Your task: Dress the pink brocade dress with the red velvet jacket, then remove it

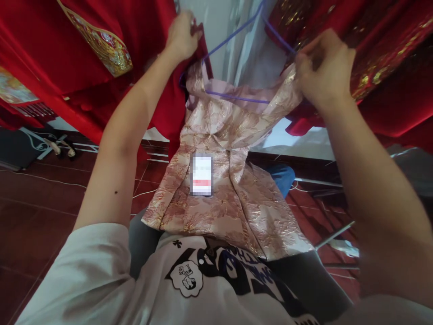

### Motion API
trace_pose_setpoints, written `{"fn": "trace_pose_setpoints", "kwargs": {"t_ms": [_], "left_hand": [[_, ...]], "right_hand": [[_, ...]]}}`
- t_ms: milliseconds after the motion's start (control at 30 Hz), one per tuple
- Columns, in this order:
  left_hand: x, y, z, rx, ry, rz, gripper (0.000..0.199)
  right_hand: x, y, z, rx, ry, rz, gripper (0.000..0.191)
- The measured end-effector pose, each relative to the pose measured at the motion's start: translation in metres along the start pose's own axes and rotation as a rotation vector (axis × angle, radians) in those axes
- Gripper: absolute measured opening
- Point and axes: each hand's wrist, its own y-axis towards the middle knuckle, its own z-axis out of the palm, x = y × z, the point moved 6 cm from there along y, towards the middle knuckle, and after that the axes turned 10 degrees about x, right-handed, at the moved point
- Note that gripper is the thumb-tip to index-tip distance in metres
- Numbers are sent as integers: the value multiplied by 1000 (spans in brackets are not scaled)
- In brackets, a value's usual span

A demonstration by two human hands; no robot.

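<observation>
A pink and gold brocade dress (pixel 216 122) hangs on a thin purple hanger (pixel 233 35) in front of my body, its skirt spread towards my lap. My right hand (pixel 326 70) pinches the shoulder strap on the right, close to the hanger's right end. Up at the left, my left hand (pixel 184 38) is closed at the edge of a dark red garment (pixel 204 49), above the dress's other strap. Its fingertips are partly blurred. A white and red tag or card (pixel 202 174), blurred out, lies over the front of the skirt.
Red garments with gold decoration (pixel 111 54) hang on the left, and more sequined red ones (pixel 382 58) on the right. Shoes (pixel 62 146) rest on a white rack at the left. White cables cross the red tiled floor (pixel 43 194). Metal bars (pixel 334 235) stand at the lower right.
</observation>
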Motion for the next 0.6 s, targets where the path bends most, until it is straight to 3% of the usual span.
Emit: {"fn": "trace_pose_setpoints", "kwargs": {"t_ms": [67,133,267,367,433,600], "left_hand": [[-29,-12,-4,69,170,20,37],[-41,-24,-7,207,323,-11,41],[-24,-38,-20,308,512,-52,39],[-2,-39,-21,305,470,-110,42],[2,-37,-18,272,400,-144,40],[-43,-21,-1,82,78,53,21]], "right_hand": [[14,-8,-4,2,-2,-14,19],[22,-13,-7,9,7,-18,20],[22,-14,-11,16,5,-4,22],[19,-12,-10,7,-11,9,23],[21,-11,-8,3,-12,-7,20],[33,-11,-2,-3,3,-46,21]]}}
